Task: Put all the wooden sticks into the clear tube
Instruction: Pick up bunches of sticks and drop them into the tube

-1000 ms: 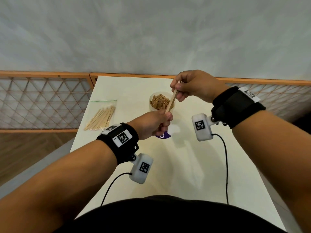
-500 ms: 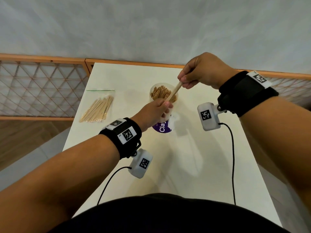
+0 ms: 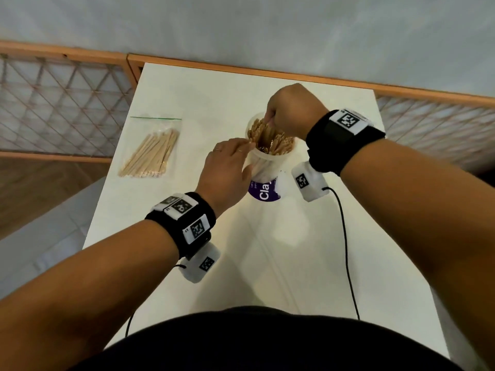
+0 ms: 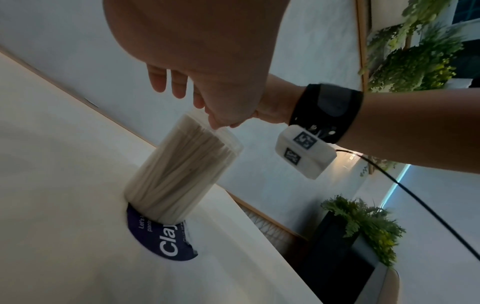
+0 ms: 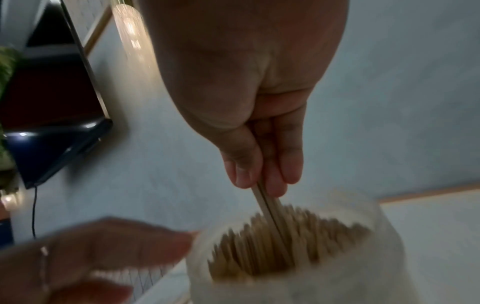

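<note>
A clear tube [image 3: 263, 167] stands upright mid-table, packed with wooden sticks [image 3: 270, 141]. My right hand [image 3: 269, 121] is over its mouth and pinches a few wooden sticks [image 5: 267, 200] whose lower ends are down among those in the tube [image 5: 298, 271]. My left hand [image 3: 247, 151] reaches in from the left with its fingers [image 5: 145, 242] fairly straight, their tips at the tube's rim, the thumb along the wall. The left wrist view shows the tube [image 4: 182, 170] from the side, full of sticks. More sticks lie in a clear bag [image 3: 152, 153] at the left of the table.
A purple round label [image 3: 263, 195] lies under the tube's base. The white table [image 3: 294, 263] is bounded at the back by a wooden lattice rail [image 3: 64, 97]. Cables run from both wrist cameras toward me. Potted plants [image 4: 363, 222] stand beyond the table's right side.
My right hand has come down and lowered the sticks into the tube. My left hand has let go of the sticks' lower end and now touches the tube's rim.
</note>
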`<act>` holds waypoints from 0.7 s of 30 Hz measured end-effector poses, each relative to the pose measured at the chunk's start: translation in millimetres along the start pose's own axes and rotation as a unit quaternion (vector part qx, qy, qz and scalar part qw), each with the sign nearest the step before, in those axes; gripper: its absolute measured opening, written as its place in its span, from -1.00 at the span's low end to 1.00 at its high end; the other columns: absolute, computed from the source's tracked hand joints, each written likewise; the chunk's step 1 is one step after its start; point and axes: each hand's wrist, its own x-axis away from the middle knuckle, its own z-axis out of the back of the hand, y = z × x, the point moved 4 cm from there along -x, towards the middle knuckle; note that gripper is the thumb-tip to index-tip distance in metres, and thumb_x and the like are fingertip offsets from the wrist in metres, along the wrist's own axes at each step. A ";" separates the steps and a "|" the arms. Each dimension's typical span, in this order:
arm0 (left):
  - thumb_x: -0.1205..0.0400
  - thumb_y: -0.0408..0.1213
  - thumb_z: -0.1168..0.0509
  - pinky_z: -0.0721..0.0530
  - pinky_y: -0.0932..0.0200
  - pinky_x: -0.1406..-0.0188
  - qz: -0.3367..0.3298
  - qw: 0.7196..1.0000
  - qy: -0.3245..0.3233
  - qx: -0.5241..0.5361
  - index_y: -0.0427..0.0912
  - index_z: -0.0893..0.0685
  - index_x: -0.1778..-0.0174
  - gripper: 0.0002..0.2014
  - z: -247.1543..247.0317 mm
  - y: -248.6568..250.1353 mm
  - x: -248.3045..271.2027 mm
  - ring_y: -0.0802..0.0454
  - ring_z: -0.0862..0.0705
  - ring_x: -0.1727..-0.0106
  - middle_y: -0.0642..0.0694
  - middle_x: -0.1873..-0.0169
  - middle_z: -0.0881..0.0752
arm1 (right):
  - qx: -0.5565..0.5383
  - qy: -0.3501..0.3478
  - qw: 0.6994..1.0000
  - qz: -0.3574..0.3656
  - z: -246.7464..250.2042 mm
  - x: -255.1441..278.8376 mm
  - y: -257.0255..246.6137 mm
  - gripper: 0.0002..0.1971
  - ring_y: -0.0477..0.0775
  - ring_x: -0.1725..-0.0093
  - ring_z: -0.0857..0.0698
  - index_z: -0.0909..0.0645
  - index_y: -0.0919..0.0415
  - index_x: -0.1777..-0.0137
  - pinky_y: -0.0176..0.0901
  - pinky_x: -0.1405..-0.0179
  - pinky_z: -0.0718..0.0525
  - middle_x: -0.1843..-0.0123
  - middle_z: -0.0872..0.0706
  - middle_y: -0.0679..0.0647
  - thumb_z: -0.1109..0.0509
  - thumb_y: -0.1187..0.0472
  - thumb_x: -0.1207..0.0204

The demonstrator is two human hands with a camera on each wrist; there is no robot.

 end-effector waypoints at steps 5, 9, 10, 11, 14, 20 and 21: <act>-0.53 -0.25 -0.31 -0.54 -0.09 -0.21 -0.027 0.999 -0.008 -0.028 -0.19 -0.60 -0.37 -0.56 -1.2 -1.2 -1.0 -0.22 -0.54 -0.37 -0.10 -0.31 -0.63 | 0.034 -0.071 0.997 -0.026 -40.8 -10.4 9.7 -0.77 0.21 -0.07 -0.70 -0.77 0.29 -0.04 -0.11 -0.04 -0.59 -0.07 -0.78 0.20 -0.28 0.38 -0.54; -0.53 -0.28 -0.28 -0.54 -0.10 -0.20 -0.033 0.999 -0.012 -0.028 -0.20 -0.60 -0.37 -0.56 -0.3 -3.8 -1.9 -0.22 -0.54 -0.38 -0.10 -0.29 -0.64 | 0.030 -0.078 0.996 -0.024 -48.7 -15.1 9.6 -0.81 0.18 -0.06 -0.69 -0.80 0.13 0.00 -0.12 -0.03 -0.58 -0.06 -0.79 0.11 -0.37 0.31 -0.51; -0.53 -0.29 -0.28 -0.54 -0.09 -0.19 -0.034 0.999 -0.012 -0.027 -0.20 -0.60 -0.37 -0.56 -0.5 -3.8 -1.0 -0.23 -0.54 -0.38 -0.11 -0.29 -0.64 | 0.030 -0.088 0.995 -0.022 -50.2 -15.6 10.1 -0.82 0.17 -0.08 -0.68 -0.79 0.10 -0.02 -0.14 0.01 -0.54 -0.08 -0.78 0.10 -0.40 0.27 -0.51; -0.53 -0.30 -0.29 -0.54 -0.08 -0.18 -0.036 0.999 -0.012 -0.027 -0.20 -0.60 -0.37 -0.55 -0.4 -3.8 -0.4 -0.22 -0.54 -0.38 -0.11 -0.29 -0.64 | 0.024 -0.096 0.995 -0.022 -51.1 -16.0 12.3 -0.83 0.16 -0.10 -0.67 -0.78 0.08 -0.05 -0.15 0.02 -0.50 -0.10 -0.77 0.09 -0.42 0.23 -0.51; -0.53 -0.30 -0.32 -0.52 -0.07 -0.21 -0.019 0.999 -0.022 -0.029 -0.19 -0.58 -0.39 -0.54 -1.7 -10.1 2.1 -0.20 -0.53 -0.38 -0.11 -0.33 -0.61 | -0.070 -0.049 0.995 -0.053 -40.4 -11.3 23.1 -0.80 0.06 -0.15 -0.64 -0.75 0.05 -0.14 -0.17 -0.07 -0.51 -0.16 -0.74 0.03 -0.39 0.12 -0.57; -0.56 -0.26 -0.32 -0.49 -0.09 -0.27 0.076 0.997 -0.019 -0.018 -0.22 -0.56 -0.39 -0.55 4.3 -61.0 10.9 -0.22 -0.57 -0.28 -0.15 -0.35 -0.56 | -0.203 0.093 0.973 -0.059 -13.6 7.1 2.5 -0.77 -0.12 -0.06 -0.64 -0.74 0.10 -0.13 -0.30 -0.05 -0.49 -0.09 -0.76 -0.07 -0.26 0.12 -0.65; -0.56 -0.25 -0.32 -0.48 -0.09 -0.30 0.097 0.995 -0.022 -0.020 -0.22 -0.56 -0.39 -0.56 7.0 -72.3 12.7 -0.23 -0.56 -0.30 -0.15 -0.36 -0.55 | -0.203 0.086 0.974 -0.043 -14.9 7.8 -9.0 -0.77 -0.13 -0.05 -0.63 -0.74 0.10 -0.13 -0.32 -0.04 -0.48 -0.09 -0.76 -0.08 -0.26 0.11 -0.65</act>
